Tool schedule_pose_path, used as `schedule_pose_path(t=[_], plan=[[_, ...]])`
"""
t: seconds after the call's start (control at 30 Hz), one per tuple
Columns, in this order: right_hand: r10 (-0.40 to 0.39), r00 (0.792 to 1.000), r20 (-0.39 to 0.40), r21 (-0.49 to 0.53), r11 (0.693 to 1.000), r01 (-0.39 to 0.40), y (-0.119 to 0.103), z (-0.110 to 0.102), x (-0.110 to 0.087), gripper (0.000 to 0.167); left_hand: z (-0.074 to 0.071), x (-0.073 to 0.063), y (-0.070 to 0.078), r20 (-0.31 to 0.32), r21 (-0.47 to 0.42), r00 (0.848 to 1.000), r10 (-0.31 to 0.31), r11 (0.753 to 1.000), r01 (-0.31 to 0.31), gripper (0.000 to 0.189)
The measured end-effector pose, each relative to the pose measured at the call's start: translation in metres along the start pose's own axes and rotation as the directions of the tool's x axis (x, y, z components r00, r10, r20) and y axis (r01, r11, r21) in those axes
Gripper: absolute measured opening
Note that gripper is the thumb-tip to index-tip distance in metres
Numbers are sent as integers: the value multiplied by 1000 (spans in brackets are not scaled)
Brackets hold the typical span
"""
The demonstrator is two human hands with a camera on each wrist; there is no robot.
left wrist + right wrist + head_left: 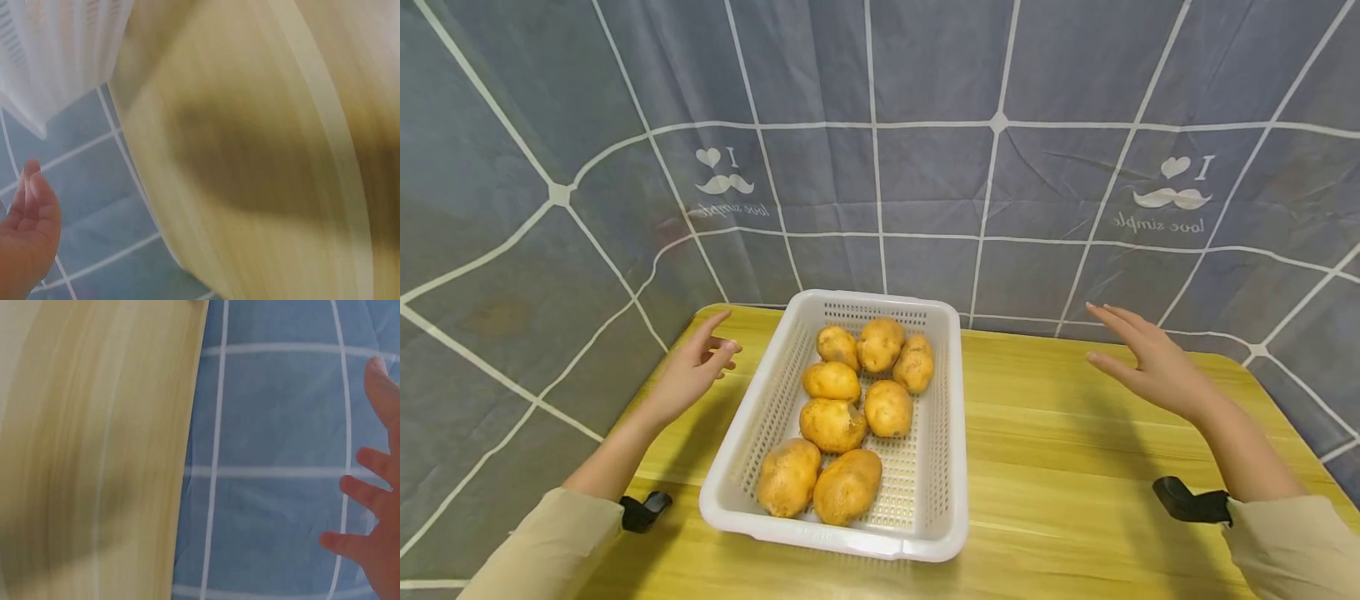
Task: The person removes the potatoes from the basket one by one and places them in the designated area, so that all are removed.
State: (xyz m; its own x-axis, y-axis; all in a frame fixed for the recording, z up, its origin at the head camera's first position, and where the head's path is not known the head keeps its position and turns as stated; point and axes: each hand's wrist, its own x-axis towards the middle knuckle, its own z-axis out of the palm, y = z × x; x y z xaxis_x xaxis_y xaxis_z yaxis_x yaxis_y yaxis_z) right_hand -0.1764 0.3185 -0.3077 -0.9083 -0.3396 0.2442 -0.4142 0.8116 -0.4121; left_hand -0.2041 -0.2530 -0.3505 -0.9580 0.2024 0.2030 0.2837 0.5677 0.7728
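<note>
A white plastic basket (951, 433) with slotted walls stands on the table, and several yellow-brown potatoes (833, 425) lie inside it. To the basket's left, my left hand (696, 367) hovers over the table, holding nothing, its fingers loosely bent. In the left wrist view that left hand (31, 225) shows at the lower left, below a corner of the basket (62, 56) and apart from it. Far to the basket's right, my right hand (1157, 367) is raised with fingers extended and nothing in it. The right wrist view has the right hand (375, 481) at its right edge, fingers spread.
The wooden table (1037, 450) has a yellow grain. Behind it and on both sides hangs a grey-blue curtain (932, 183) with white grid lines and printed moustaches. Dark straps (1191, 502) sit on both wrists.
</note>
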Motion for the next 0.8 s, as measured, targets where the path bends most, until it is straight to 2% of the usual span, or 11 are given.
schedule_pose_path(t=[0.13, 0.3, 0.53, 0.8], plan=[[-35, 999, 30, 38, 999, 34, -17, 10, 21, 66, 9, 7, 1, 30, -57, 999, -23, 998, 25, 55], [-68, 995, 72, 66, 996, 63, -35, 25, 46, 67, 20, 14, 0, 59, -58, 997, -44, 997, 48, 51], [-93, 992, 84, 129, 988, 82, -49, 47, 75, 69, 34, 27, -2, 50, -49, 997, -63, 997, 65, 49], [-107, 987, 118, 219, 973, 79, -71, 62, 109, 71, 40, 36, -1, 34, -47, 995, -90, 995, 91, 50]])
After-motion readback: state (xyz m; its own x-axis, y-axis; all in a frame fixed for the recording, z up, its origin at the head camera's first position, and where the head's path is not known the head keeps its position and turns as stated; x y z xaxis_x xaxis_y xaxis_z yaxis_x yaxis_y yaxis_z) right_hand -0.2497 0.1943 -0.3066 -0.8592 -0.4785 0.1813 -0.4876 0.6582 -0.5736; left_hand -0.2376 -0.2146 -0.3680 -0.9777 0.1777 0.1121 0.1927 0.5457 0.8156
